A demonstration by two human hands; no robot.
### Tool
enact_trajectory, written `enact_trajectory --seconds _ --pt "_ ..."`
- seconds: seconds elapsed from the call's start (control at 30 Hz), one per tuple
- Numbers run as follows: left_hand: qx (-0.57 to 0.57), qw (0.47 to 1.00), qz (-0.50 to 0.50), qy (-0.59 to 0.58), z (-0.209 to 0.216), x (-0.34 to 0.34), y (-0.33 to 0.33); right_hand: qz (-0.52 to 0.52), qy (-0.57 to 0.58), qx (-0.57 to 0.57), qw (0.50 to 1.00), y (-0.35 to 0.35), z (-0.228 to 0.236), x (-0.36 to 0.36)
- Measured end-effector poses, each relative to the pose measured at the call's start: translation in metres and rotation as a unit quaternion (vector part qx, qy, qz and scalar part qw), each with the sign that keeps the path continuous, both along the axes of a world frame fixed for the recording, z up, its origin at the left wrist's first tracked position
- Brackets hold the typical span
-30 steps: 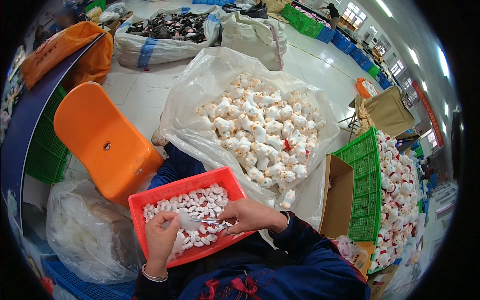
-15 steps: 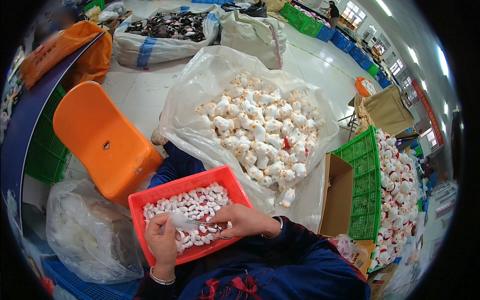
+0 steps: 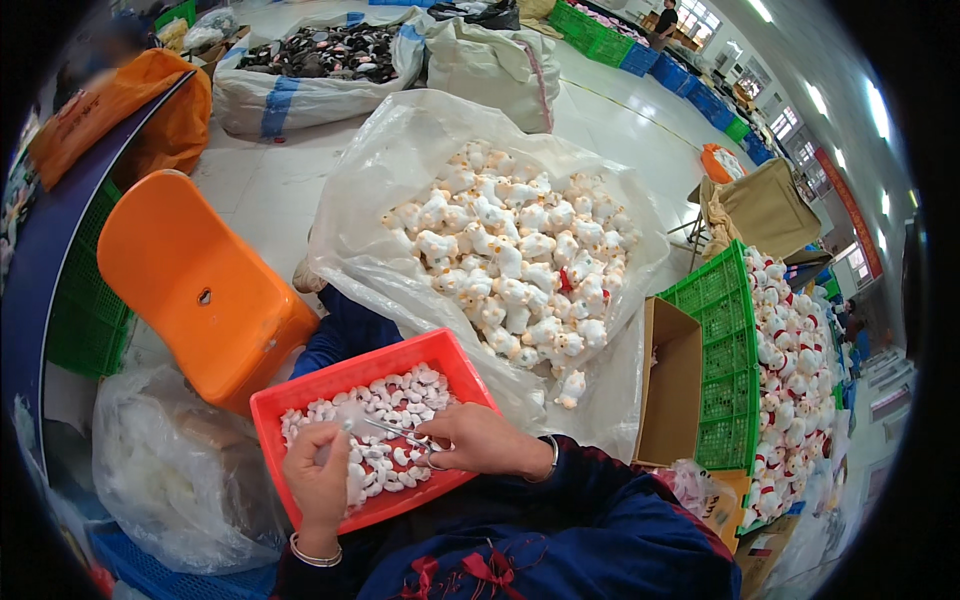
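A red plastic tray holds a layer of small white curved plush pieces. Above the tray my left hand is closed in a pinch, its thumb and fingertips on a small white piece with a wisp of white stuffing beside it. My right hand grips slim, ring-handled metal forceps. They point left, with the tip close to the pinched piece. Whether the tip is inside that piece is too small to tell.
Beyond the tray lies a large clear plastic bag of white plush toys. An orange chair and a plastic bag of white stuffing stand left. On the right are a cardboard box and a green crate.
The large tuft of stuffing between my hands has shrunk to a small wisp. My left fingers have drawn together around a small piece, and the forceps' tip stays near them.
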State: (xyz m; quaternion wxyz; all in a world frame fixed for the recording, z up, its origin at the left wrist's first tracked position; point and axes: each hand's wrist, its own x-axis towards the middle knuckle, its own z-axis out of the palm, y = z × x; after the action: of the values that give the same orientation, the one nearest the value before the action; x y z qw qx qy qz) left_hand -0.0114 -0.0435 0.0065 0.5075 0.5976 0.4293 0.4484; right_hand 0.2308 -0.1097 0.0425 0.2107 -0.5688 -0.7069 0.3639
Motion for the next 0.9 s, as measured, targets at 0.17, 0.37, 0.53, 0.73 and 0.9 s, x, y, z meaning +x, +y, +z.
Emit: enact_trajectory --seconds 0.17,0.37,0.53,0.73,0.9 --pt "-0.128 0.983 0.076 -0.105 0.002 0.002 0.005 0.001 0.036 0.040 0.999 0.000 0.001 0.001" --pt "-0.124 0.991 -0.009 -0.048 0.010 0.004 0.002 0.005 0.020 0.022 1.000 0.002 -0.009 -0.001" --pt "-0.154 0.983 0.016 -0.102 0.002 -0.001 0.001 0.016 0.009 0.044 0.999 0.001 -0.011 0.000" --pt "-0.140 0.983 0.032 -0.113 0.001 0.000 -0.001 0.021 -0.002 0.011 1.000 0.001 -0.005 0.000" --pt "-0.116 0.991 0.013 -0.060 0.005 -0.001 -0.001 0.032 -0.022 -0.053 0.998 0.001 0.007 0.003"
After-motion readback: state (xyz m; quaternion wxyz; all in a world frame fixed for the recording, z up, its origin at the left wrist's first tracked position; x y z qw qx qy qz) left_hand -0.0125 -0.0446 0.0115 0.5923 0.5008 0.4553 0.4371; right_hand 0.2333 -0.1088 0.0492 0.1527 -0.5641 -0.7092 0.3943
